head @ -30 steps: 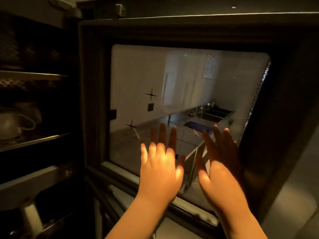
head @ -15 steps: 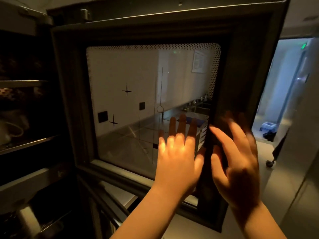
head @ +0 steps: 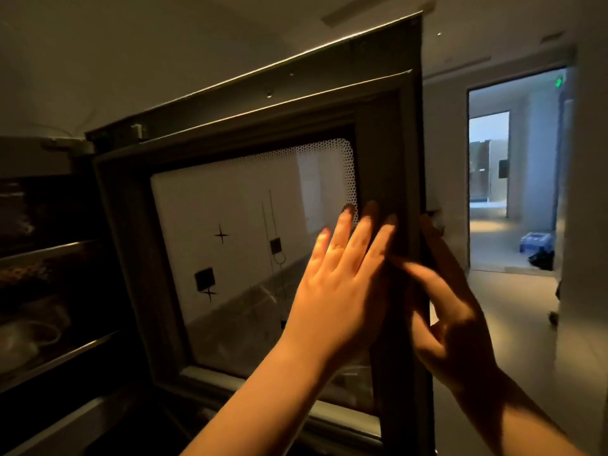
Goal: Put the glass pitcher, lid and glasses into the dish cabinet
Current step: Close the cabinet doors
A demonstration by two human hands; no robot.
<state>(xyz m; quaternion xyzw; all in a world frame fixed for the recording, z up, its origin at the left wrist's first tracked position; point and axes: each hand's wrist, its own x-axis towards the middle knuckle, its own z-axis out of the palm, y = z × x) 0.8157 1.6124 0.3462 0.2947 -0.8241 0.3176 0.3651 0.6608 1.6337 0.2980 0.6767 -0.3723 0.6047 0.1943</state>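
Observation:
The dish cabinet's door, a dark frame around a glass pane with a dotted border, stands swung out in front of me. My left hand presses flat on the pane and the frame's right side, fingers straight. My right hand holds the door's free edge, thumb on the inner face and fingers wrapped behind it. The cabinet's dark interior is at the left, with metal shelves. Pale glassware sits dimly on a lower shelf; which piece it is I cannot tell.
A lit doorway opens at the right, with a blue crate on the floor beyond it. A wall edge rises at the far right. The floor to the right of the door is bare.
Both hands have slid right across the door to its free edge. The right hand went from flat on the glass to gripping the edge. The door has swung and the doorway has come into view.

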